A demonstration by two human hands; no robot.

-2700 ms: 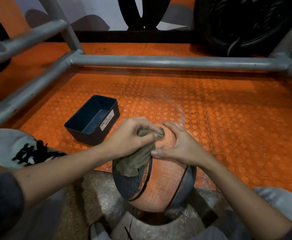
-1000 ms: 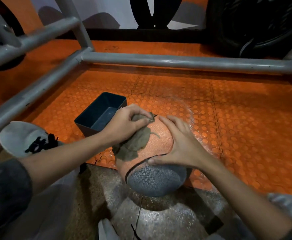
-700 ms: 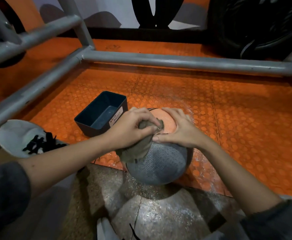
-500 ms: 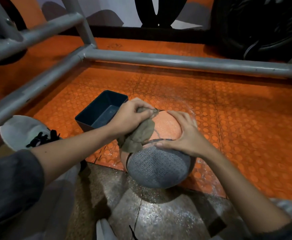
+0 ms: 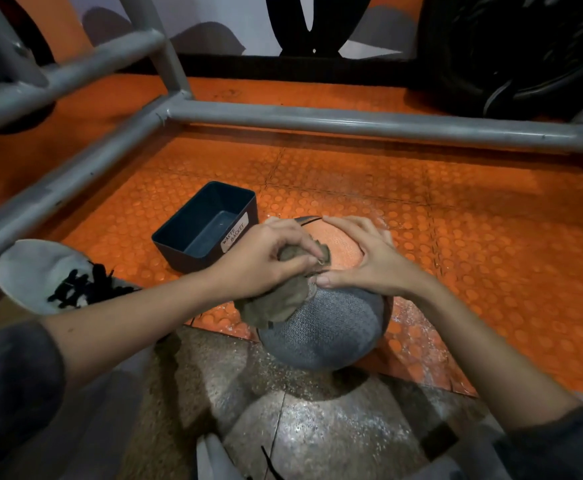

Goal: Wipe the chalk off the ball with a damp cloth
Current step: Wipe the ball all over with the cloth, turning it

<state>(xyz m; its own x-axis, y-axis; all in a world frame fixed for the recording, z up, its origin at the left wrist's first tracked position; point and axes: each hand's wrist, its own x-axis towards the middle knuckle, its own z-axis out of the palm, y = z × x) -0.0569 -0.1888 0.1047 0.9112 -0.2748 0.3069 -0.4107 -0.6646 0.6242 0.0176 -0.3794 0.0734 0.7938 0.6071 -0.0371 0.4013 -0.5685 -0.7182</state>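
My left hand (image 5: 262,261) has dragged the olive cloth (image 5: 276,306), pinched in its curled fingers, back toward my right thumb, while my right hand (image 5: 369,258) lies spread flat on the basketball (image 5: 324,330) beneath both hands.

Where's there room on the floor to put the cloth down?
The orange mat right of the ball, up to the grey rail, is bare. The speckled floor nearer than the ball is too. Left is crowded: waste basket, shoe.
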